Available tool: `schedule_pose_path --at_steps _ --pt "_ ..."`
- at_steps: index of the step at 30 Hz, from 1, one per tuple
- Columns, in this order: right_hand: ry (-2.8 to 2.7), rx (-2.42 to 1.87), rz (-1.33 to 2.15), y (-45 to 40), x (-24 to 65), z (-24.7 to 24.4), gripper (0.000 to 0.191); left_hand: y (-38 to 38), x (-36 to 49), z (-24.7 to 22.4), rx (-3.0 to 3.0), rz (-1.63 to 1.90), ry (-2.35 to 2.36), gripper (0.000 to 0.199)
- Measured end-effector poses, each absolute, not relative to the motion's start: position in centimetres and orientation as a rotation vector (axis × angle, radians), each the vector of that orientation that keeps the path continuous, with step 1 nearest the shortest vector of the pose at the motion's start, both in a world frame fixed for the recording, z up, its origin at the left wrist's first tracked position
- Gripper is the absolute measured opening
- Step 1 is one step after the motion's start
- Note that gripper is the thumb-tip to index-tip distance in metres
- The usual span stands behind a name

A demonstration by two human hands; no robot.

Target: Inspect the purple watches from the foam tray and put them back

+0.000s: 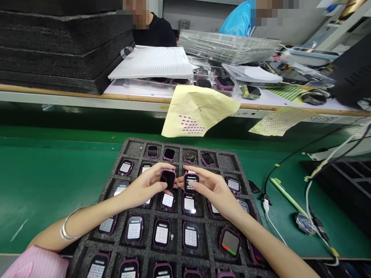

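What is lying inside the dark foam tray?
The foam tray holds purple-framed watches; many screens show white grids, some are dark. The left hand and right hand partly cover its middle; what lies directly beneath cannot be seen.

Left hand [150, 181] holds dark-screened watch [167, 177]; right hand [216, 187], lit watch [190, 177].

Green bench top [43, 173] carries a dark grey compartmented foam tray [227, 162]; to its right lie a small dark piece [254, 187], near the tray, a white cable plug [266, 204] and a lime-green stick [290, 197]; wood-edged upper shelf [139, 98] bears stacked black foam slabs [58, 50]
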State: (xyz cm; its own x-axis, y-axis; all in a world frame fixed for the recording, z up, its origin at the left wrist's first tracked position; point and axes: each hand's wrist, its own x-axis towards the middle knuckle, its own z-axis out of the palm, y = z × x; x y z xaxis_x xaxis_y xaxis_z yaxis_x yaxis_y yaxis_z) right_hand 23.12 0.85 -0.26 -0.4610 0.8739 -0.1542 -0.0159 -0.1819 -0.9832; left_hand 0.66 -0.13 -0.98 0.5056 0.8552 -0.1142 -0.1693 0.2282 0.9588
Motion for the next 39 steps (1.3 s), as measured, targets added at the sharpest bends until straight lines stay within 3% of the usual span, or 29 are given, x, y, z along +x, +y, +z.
schedule_pose_path --at_steps 5,7,9,13,15,21,28,34,39 --pt "-1.496 -0.84 1.853 0.5 23.3 0.3 0.067 -0.1 0.6 -1.2 1.12 0.845 0.764 0.039" --pt "-1.609 -0.839 1.79 0.5 23.7 0.5 0.062 -0.1 0.5 -1.3 1.115 0.85 0.757 0.039" --pt "-1.83 -0.952 1.541 1.3 24.8 0.8 0.051 -0.1 0.5 -1.2 1.111 0.847 0.758 0.039" --pt "-2.2 -1.304 0.68 4.5 29.5 0.8 0.039 -0.1 0.5 -0.9 1.105 0.857 0.787 0.037" --pt "-2.22 -1.432 0.464 6.3 32.4 0.3 0.038 -0.1 0.6 -0.9 1.098 0.861 0.802 0.037" --pt "-2.435 -1.425 0.531 8.0 36.3 -0.4 0.05 0.0 0.7 -1.0 1.092 0.852 0.809 0.039" --pt "-2.356 -1.513 0.388 8.0 30.7 -1.0 0.022 0.1 0.6 -1.4 1.169 0.844 0.848 0.041" --pt "-2.181 -1.624 0.425 8.4 27.8 -3.1 0.02 0.1 0.3 -1.3 1.471 0.907 1.036 0.043" --pt "-2.072 -1.441 0.705 8.1 27.6 -0.6 0.024 0.1 0.0 -0.8 1.62 0.903 1.133 0.031"
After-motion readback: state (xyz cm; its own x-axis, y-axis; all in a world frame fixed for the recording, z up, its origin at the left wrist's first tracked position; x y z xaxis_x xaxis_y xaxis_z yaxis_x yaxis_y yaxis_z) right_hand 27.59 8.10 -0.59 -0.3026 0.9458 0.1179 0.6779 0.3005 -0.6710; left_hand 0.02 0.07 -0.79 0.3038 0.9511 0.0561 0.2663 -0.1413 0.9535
